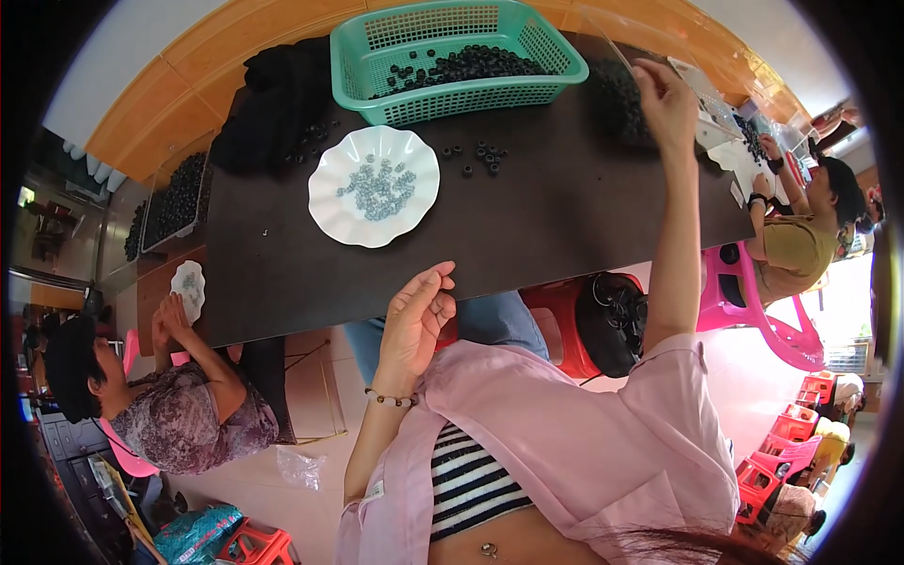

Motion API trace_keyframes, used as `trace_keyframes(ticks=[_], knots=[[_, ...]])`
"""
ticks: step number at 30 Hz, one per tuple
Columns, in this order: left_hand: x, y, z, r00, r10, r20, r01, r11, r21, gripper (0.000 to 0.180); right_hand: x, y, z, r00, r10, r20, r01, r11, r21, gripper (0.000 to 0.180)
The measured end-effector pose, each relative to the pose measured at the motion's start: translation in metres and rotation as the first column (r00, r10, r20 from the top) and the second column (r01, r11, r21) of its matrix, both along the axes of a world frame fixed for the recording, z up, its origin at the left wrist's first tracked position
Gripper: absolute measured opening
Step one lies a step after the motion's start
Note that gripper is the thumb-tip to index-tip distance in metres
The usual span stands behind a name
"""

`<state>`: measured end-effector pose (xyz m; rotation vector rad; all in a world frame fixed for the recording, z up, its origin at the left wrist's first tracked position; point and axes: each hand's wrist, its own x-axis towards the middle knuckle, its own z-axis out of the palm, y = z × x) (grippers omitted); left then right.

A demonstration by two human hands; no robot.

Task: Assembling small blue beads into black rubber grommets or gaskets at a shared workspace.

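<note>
Her left hand (419, 315) hovers at the table (565, 217) edge, fingers curled together as if pinching something too small to tell. Her right hand (664, 99) reaches far across, gripping a clear bag (626, 99) of black rings. A white plate (374, 185) of grey beads sits between, below a green basket (452, 56).

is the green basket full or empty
Partly filled: small black rings cover the floor of the green basket, piled higher toward the right, with its mesh walls bare above them.
</note>
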<state>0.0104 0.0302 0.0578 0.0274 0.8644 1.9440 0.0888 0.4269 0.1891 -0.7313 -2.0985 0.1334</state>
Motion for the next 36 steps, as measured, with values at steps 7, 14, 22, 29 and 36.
trace_keyframes(ticks=[7, 14, 22, 29, 36], knots=[[0.002, -0.001, 0.001, 1.0, 0.013, -0.007, -0.014, 1.0, -0.019, 0.026, -0.027, -0.101, -0.064, 0.863, 0.471, 0.184, -0.426, 0.873, -0.238, 0.019], [0.003, -0.003, -0.004, 1.0, 0.024, 0.0, -0.024, 1.0, 0.0, 0.026, -0.046, -0.122, -0.098, 0.815, 0.525, 0.245, -0.462, 0.844, -0.272, 0.021], [0.006, -0.002, -0.001, 0.999, 0.046, 0.002, -0.046, 0.999, 0.009, 0.027, -0.052, -0.12, -0.109, 0.834, 0.451, 0.316, -0.387, 0.888, -0.246, 0.02], [0.003, -0.002, 0.007, 1.0, 0.014, 0.027, -0.014, 1.0, -0.017, 0.028, -0.036, -0.145, -0.094, 0.761, 0.644, 0.075, -0.566, 0.717, -0.407, 0.021], [0.007, 0.011, 0.032, 0.99, 0.018, -0.14, -0.031, 0.995, -0.097, 0.032, -0.009, -0.2, -0.047, 0.616, 0.788, 0.007, -0.726, 0.571, -0.383, 0.022]])
